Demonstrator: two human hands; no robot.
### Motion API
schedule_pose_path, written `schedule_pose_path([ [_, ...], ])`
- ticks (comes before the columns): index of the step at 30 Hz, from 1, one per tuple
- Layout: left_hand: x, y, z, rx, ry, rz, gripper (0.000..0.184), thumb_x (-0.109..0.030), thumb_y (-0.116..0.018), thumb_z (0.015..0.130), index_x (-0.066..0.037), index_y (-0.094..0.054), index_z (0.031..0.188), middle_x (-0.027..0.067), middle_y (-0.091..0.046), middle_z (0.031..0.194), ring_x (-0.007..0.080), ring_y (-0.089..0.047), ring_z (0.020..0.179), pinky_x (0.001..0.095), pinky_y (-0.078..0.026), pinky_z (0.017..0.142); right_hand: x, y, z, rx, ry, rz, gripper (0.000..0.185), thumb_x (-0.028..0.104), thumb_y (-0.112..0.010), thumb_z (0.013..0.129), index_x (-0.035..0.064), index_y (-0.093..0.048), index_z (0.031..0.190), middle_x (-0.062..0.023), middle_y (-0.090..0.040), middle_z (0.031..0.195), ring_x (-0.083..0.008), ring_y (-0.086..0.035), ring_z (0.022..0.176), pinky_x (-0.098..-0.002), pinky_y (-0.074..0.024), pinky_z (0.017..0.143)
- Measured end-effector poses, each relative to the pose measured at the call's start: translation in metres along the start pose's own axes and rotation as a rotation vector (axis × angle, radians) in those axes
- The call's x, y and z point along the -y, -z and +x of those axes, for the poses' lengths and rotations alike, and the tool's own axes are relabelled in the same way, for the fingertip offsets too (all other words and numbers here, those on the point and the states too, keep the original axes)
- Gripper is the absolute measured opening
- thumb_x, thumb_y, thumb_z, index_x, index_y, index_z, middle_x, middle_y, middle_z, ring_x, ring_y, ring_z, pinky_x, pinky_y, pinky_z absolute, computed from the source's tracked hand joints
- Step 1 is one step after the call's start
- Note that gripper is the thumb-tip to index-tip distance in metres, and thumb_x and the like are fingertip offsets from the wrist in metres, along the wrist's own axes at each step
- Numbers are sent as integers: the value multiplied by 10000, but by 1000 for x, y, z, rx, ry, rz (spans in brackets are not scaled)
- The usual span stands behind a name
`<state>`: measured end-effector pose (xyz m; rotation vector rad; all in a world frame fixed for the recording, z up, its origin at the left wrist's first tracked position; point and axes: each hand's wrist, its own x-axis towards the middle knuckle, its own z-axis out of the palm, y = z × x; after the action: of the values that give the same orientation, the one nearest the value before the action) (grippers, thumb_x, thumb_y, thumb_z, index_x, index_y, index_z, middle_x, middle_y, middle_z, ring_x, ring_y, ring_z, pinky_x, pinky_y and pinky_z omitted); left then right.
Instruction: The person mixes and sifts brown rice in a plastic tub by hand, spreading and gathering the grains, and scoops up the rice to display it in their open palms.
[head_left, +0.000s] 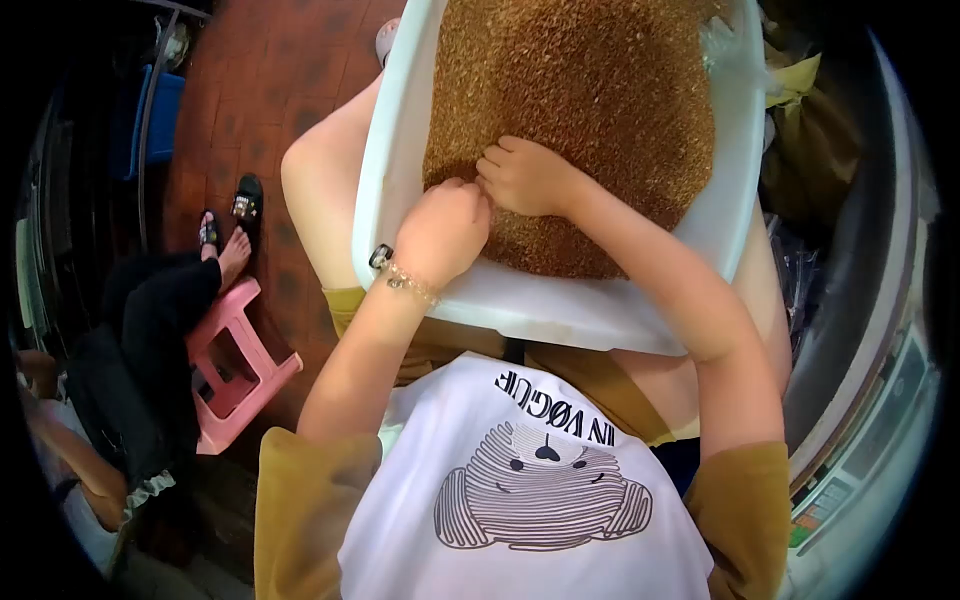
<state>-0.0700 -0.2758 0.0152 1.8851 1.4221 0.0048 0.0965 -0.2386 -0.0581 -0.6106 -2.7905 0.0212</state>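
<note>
A white tub (pixel 400 130) rests across my thighs, holding a big heap of brown, grainy material (pixel 600 90). My left hand (pixel 445 230), with a bracelet and a dark band at the wrist, is at the tub's near left part, its fingers curled at the heap's edge. Right beside it, my right hand (pixel 525 178) lies over the heap with its fingers bent toward the left hand. The fingertips of both hands meet or nearly meet. Whatever they may hold is hidden or too small to name.
To the left, a person in dark trousers (pixel 150 310) sits by a pink stool (pixel 240 350) on the red tiled floor (pixel 260 70). A blue crate (pixel 160 115) stands at the upper left. An olive bag (pixel 810 130) lies right of the tub.
</note>
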Motion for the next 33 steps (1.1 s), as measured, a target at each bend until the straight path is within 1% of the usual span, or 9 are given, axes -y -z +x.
schedule_pose_path([
  [5, -11, 16, 2, -261, 41, -371, 298, -205, -418, 912, 20, -575, 1030, 203, -607, 1001, 330, -582, 928, 385, -450, 831, 12, 34, 6, -206, -427, 165, 248, 195, -554, 819, 90, -559, 594, -38, -560, 598, -208, -514, 518, -295, -404, 503],
  [8, -28, 7, 5, -357, -9, -956, 395, -276, -365, 942, 12, -507, 1172, 191, -572, 1097, 291, -541, 1033, 378, -403, 923, 28, 71, 18, -587, -1087, 815, 331, 204, -519, 882, 82, -488, 577, -25, -495, 542, -174, -411, 444, -278, -346, 454],
  [11, -68, 4, 9, -221, -43, -1749, 487, -324, -307, 959, 17, -414, 1289, 178, -484, 1269, 258, -434, 1198, 366, -305, 1030, 33, 118, 29, -1069, -1299, 1731, 391, 242, -429, 947, 102, -360, 588, -2, -319, 537, -117, -291, 471, -276, -293, 457],
  [15, -119, 21, 5, -207, -304, -2105, 548, -353, -246, 958, 27, -357, 1337, 172, -391, 1372, 256, -338, 1286, 360, -235, 1077, 44, 160, 41, -1597, -1093, 1899, 348, 226, -429, 926, 100, -343, 613, -14, -346, 608, -116, -324, 580, -274, -315, 555],
  [16, -126, 23, 4, -219, -353, -2120, 560, -359, -228, 957, 28, -349, 1343, 174, -378, 1382, 256, -328, 1294, 358, -231, 1078, 45, 157, 32, -1606, -886, 1901, 295, 229, -404, 916, 51, -468, 690, -52, -479, 707, -142, -433, 675, -279, -380, 642],
  [19, -137, 23, 5, -257, -431, -2028, 579, -366, -195, 954, 23, -317, 1366, 175, -348, 1404, 258, -319, 1301, 360, -214, 1087, 46, 172, 37, -1663, -959, 1673, 347, 245, -371, 911, -30, -581, 893, -119, -592, 872, -196, -539, 814, -309, -438, 781],
  [20, -137, 23, 5, -242, -441, -2036, 607, -388, -165, 952, 25, -291, 1378, 177, -321, 1421, 265, -296, 1315, 362, -186, 1100, 45, 166, 25, -1569, -816, 1717, 485, 281, -328, 910, -91, -520, 1155, -195, -568, 1143, -258, -533, 1075, -350, -398, 956],
  [28, -141, 38, -2, -179, -633, -2112, 646, -390, -281, 940, 48, -171, 1401, 199, -201, 1464, 292, -247, 1340, 397, -173, 1123, 45, 178, 32, -1783, -255, 2040, 648, 444, -260, 945, -67, -339, 1335, -172, -378, 1380, -260, -326, 1303, -374, -218, 1101],
  [33, -143, 42, -7, -97, -684, -2256, 673, -343, -377, 930, 44, -110, 1412, 211, -115, 1482, 303, -207, 1358, 407, -153, 1130, 35, 233, 9, -1864, -485, 2907, 675, 480, -253, 941, -52, -319, 1352, -174, -355, 1396, -272, -303, 1318, -381, -194, 1111],
])
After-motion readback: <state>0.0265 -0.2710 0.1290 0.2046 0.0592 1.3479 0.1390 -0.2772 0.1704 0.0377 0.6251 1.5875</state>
